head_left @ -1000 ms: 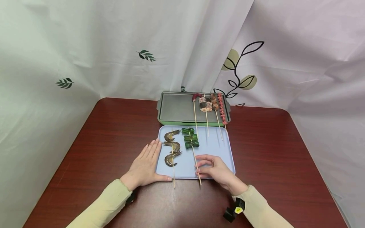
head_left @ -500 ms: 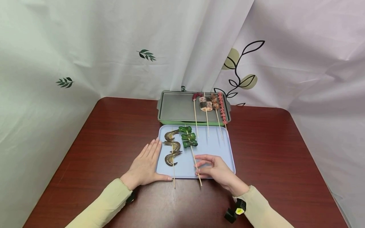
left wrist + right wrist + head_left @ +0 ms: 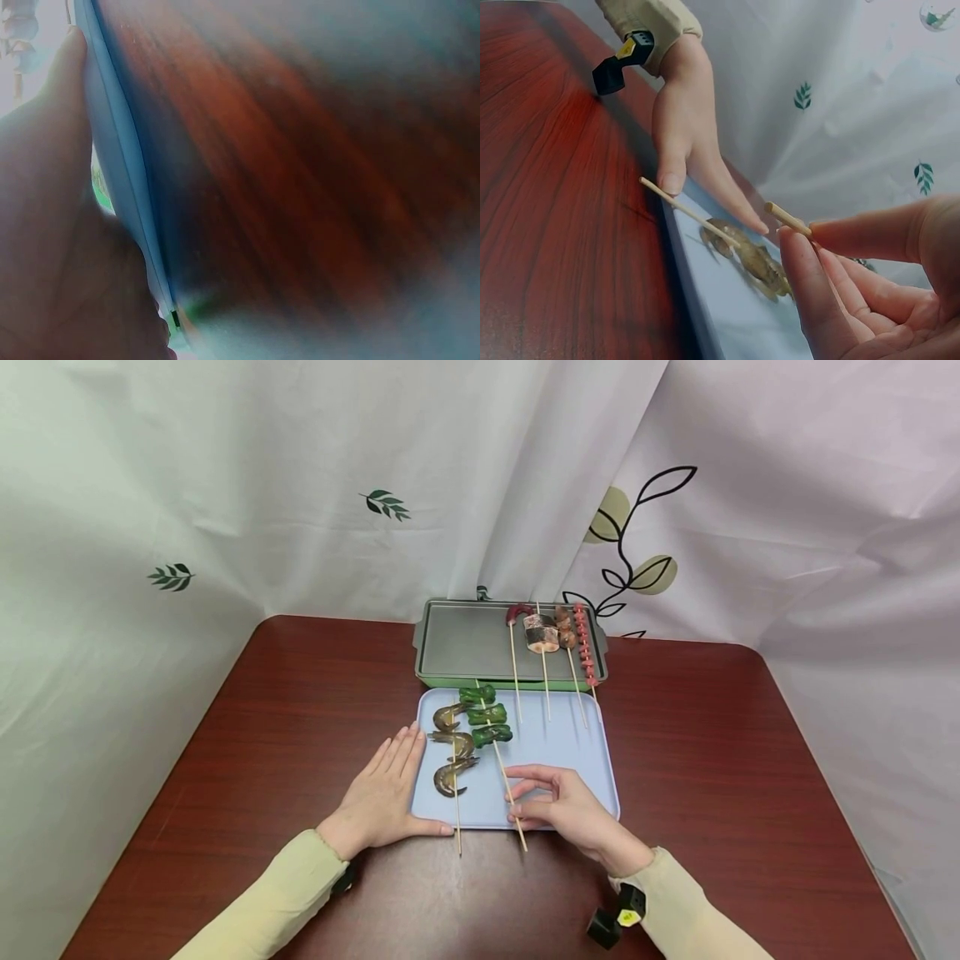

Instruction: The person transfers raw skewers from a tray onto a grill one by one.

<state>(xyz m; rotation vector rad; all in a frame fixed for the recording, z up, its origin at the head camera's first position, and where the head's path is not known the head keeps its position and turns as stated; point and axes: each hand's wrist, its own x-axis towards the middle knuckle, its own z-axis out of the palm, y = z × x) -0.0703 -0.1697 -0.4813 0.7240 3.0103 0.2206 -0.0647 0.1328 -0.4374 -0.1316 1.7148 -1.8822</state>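
Observation:
My right hand [image 3: 558,806] pinches the bare stick end of a green vegetable skewer [image 3: 487,716] between thumb and fingers. Several glossy dark green pieces are threaded on its far half. In the right wrist view, the thumb and fingertips grip the stick [image 3: 786,218] close to its end. The skewer slants leftward over a light blue tray [image 3: 562,743]; its pieces overlap a shrimp skewer [image 3: 453,777] in view. That shrimp skewer lies at the tray's left side. My left hand [image 3: 382,793] rests along the tray's left edge, fingers straight, thumb at the near rim.
Behind the tray stands a grey grill pan [image 3: 461,643] with a green base. On its right half lie a dark red curled skewer [image 3: 517,614], a fish skewer [image 3: 542,633], a brown ball skewer [image 3: 566,631] and a pink skewer [image 3: 582,643]. White curtains [image 3: 315,460] surround the table.
The green vegetable skewer has shifted left, its far end tilting toward the shrimp skewer and slightly away from me. My right hand moved a little left with it. The left hand stayed put.

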